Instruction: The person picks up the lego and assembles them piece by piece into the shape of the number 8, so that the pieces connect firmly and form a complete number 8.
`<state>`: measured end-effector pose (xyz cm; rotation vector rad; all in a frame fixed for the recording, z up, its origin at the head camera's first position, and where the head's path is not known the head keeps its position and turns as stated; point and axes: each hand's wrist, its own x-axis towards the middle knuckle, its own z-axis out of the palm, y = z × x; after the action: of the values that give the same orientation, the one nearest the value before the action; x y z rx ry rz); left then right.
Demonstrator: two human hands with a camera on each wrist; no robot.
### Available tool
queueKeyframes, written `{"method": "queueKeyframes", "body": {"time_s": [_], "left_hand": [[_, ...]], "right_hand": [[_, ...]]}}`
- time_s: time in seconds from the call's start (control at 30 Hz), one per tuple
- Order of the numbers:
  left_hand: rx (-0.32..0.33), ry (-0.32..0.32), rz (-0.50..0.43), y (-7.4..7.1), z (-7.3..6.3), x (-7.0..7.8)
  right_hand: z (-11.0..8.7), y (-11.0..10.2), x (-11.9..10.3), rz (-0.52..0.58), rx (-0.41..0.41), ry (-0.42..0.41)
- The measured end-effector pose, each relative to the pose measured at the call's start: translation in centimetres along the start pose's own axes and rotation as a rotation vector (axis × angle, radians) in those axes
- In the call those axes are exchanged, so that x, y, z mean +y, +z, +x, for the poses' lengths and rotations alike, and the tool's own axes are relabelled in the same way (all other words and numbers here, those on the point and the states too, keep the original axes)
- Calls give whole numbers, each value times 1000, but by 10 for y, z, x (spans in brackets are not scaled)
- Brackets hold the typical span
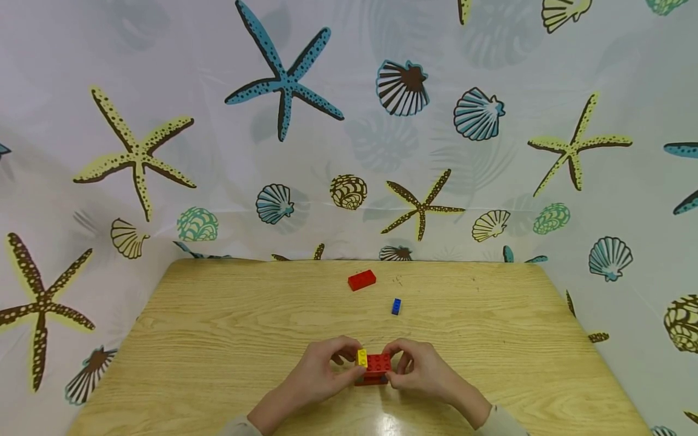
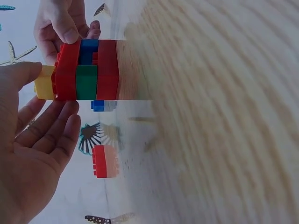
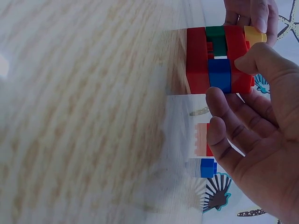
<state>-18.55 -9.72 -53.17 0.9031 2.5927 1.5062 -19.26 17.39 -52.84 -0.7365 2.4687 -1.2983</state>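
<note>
A small stack of toy building bricks stands on the table near its front. Its bottom red brick (image 2: 108, 70) carries a green brick (image 2: 86, 83) at the left end and a blue brick (image 3: 219, 75) at the right end, with a gap between them. Across both lies the upper red brick (image 1: 378, 363), studs up. My left hand (image 1: 322, 370) pinches a yellow brick (image 1: 362, 358) between thumb and fingers at the left end of that upper brick's top. On the other side, my right hand (image 1: 428, 370) holds the upper red brick's right end between thumb and fingers.
Farther back on the wooden table (image 1: 245, 315) lie a loose red brick (image 1: 362, 280) and a smaller loose blue brick (image 1: 396, 306). A white cloth (image 1: 349, 145) printed with starfish and shells hangs behind the table and along both sides.
</note>
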Motion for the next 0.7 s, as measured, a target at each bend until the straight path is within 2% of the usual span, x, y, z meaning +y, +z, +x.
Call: {"method": "queueKeyframes", "body": {"time_s": [0.23,0.7], "left_hand": [[-11,-43,-46,0,-1,1],[-23,-64,-50,-2,1,5]], "right_hand": [[0,0,0,0,-4,6],[0,-1,-1,-1,0,0]]}}
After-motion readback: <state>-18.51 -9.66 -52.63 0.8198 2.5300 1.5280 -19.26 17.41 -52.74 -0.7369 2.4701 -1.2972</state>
